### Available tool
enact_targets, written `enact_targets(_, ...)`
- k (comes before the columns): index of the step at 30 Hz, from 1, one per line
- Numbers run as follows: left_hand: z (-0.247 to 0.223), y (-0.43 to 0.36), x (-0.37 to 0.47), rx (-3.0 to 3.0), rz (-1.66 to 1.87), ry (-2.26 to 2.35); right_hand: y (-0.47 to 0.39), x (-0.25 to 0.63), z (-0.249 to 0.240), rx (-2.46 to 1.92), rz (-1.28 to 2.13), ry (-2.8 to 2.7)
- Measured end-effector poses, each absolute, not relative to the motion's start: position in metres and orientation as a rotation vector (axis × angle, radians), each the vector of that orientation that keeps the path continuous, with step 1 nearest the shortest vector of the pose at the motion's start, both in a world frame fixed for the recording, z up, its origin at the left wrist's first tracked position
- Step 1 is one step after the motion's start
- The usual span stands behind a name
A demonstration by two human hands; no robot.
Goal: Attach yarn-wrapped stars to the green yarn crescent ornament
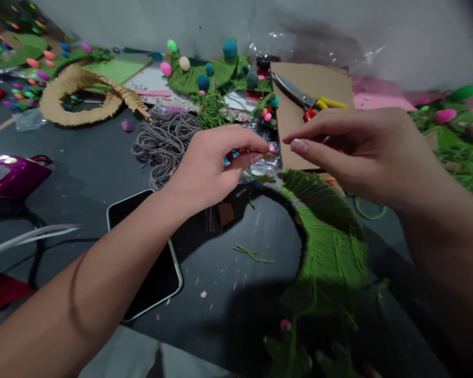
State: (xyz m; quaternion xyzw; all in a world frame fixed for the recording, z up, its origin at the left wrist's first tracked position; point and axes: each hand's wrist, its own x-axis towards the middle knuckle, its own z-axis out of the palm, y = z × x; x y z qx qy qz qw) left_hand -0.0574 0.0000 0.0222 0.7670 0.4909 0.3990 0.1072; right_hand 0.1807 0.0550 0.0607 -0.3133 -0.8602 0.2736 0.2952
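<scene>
My left hand (216, 163) pinches a small brown piece (271, 155), perhaps cardboard, between thumb and forefinger. Just to its right, my right hand (355, 147) has its thumb and forefinger brought together at the tips; whatever is between them is too small to make out. Below both hands lies a curved ring form (331, 236) wrapped in green yarn, its lower part in deep shadow. Beside my left wrist is a bundle of grey yarn (161, 136). Scissors (299, 94) with red and yellow handles rest on a cardboard sheet (331, 79) behind my right hand.
A phone (153, 283) lies under my left forearm. At the left are a purple device (16, 184) and white cable ends (43, 233). A tan wrapped ring (59, 102) and a green wreath with colored balls (205, 73) sit along the wall. Green yarn scraps (252, 254) lie mid-table.
</scene>
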Motion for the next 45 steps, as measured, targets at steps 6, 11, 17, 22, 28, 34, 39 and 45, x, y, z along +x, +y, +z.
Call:
enact_targets(6,0.021,-0.001,-0.055,2.233,1.188,1.426,0.055,0.178,0.061,-0.799,0.631,-2.389)
enact_targets(11,0.020,-0.002,-0.052,2.207,1.140,1.429,0.053,0.176,0.060,-0.848,0.562,-2.437)
enact_targets(17,0.023,-0.003,-0.052,2.144,1.080,1.404,0.052,0.176,0.057,-0.831,0.500,-2.509)
enact_targets(22,0.026,-0.003,-0.052,2.142,0.992,1.414,0.053,0.176,0.056,-0.805,0.476,-2.571)
enact_targets(28,0.030,-0.002,-0.053,2.076,1.119,1.477,0.051,0.174,0.056,-0.763,0.374,-2.639)
enact_targets(34,0.027,0.000,-0.052,2.002,1.219,1.572,0.049,0.171,0.051,-0.785,0.236,-2.726)
enact_targets(39,0.024,0.002,-0.053,1.992,1.217,1.584,0.052,0.172,0.049,-0.769,0.206,-2.725)
enact_targets(45,0.023,0.002,-0.054,2.018,1.197,1.586,0.054,0.174,0.050,-0.796,0.250,-2.746)
